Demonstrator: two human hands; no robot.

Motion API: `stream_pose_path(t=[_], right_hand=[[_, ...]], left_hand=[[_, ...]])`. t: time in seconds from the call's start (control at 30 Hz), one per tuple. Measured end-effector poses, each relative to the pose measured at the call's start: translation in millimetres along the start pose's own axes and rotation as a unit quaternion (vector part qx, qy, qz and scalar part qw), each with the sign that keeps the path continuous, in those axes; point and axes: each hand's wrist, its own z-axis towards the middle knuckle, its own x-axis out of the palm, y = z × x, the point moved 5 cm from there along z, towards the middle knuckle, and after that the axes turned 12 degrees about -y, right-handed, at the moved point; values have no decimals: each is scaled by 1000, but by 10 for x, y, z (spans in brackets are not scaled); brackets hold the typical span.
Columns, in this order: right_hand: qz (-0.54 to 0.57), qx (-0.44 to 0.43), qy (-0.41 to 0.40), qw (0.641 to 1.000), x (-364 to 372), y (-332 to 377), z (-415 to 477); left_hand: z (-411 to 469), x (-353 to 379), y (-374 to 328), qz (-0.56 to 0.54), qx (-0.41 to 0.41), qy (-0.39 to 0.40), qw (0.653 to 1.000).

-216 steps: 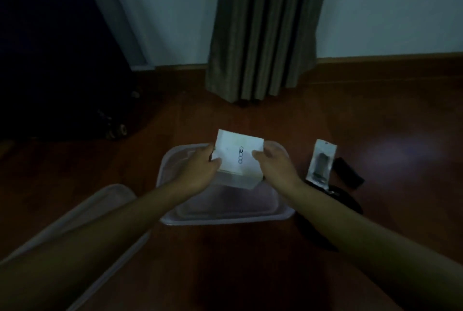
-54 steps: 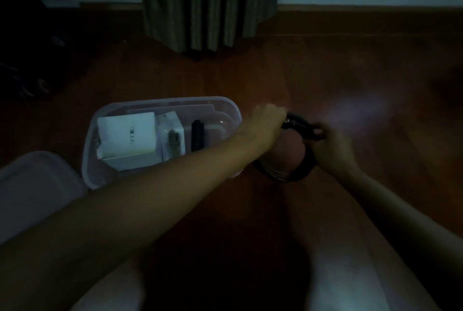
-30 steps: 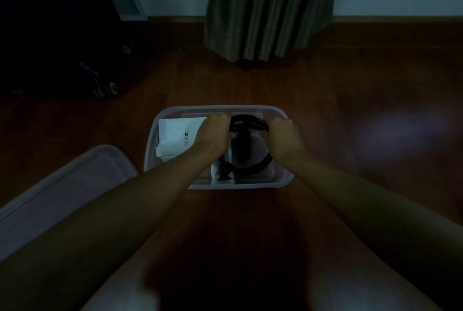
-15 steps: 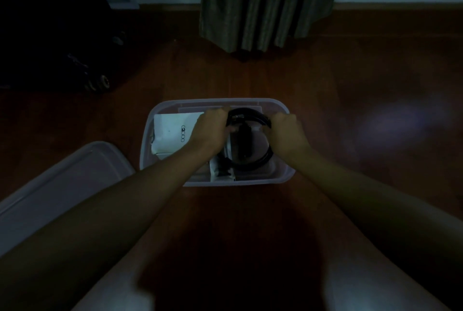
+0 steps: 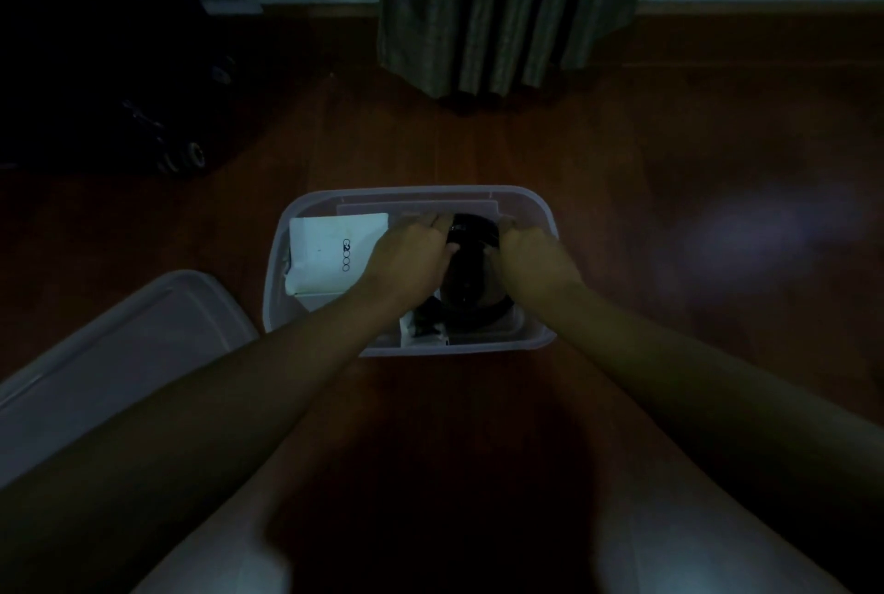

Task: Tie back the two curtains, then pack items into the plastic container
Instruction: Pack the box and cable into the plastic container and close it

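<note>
A clear plastic container point(image 5: 275, 268) sits on the dark wooden floor in front of me. A white box point(image 5: 330, 253) with a small printed logo lies in its left half. A coiled black cable point(image 5: 471, 234) rests in the right half, over a small white packet point(image 5: 423, 330). My left hand point(image 5: 411, 258) and my right hand point(image 5: 533, 258) both reach into the container and press on the coil from either side, fingers curled around it. A gathered olive curtain point(image 5: 507, 5) hangs to the floor behind the container.
The container's clear lid point(image 5: 110, 354) lies on the floor at the left. A dark wheeled suitcase point(image 5: 119, 81) stands at the back left. A skirting board runs along the far wall. My knees show at the bottom edge.
Both hands carried the black cable from the floor at the right into the container. Over the last half second they pushed it slightly lower and closer together.
</note>
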Motion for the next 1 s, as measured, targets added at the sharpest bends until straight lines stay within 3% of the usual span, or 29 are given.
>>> stream_pose_path(t=[0.1, 0.27, 0.43, 0.57, 0.7, 0.87, 1.0], right_hand=[[-45, -39, 16, 998, 74, 46, -170], [-54, -46, 74, 995, 188, 60, -244], [-57, -43, 76, 995, 181, 58, -252], [13, -40, 34, 999, 5, 129, -233], [59, -75, -47, 994, -193, 348, -229], [98, -143, -64, 983, -309, 1113, -255], [131, -207, -47, 968, -244, 1894, -287]], left_hand=[[-157, 20, -6, 86, 55, 37, 994], [-290, 131, 98, 169, 72, 112, 977], [-335, 88, 136, 167, 76, 104, 978], [-436, -263, 314, 130, 52, 28, 990], [-728, -700, 900, 142, -47, -51, 987], [-1536, -1173, 1838, 151, -240, -67, 957], [-2351, -1504, 2346, 160, -330, -68, 928]])
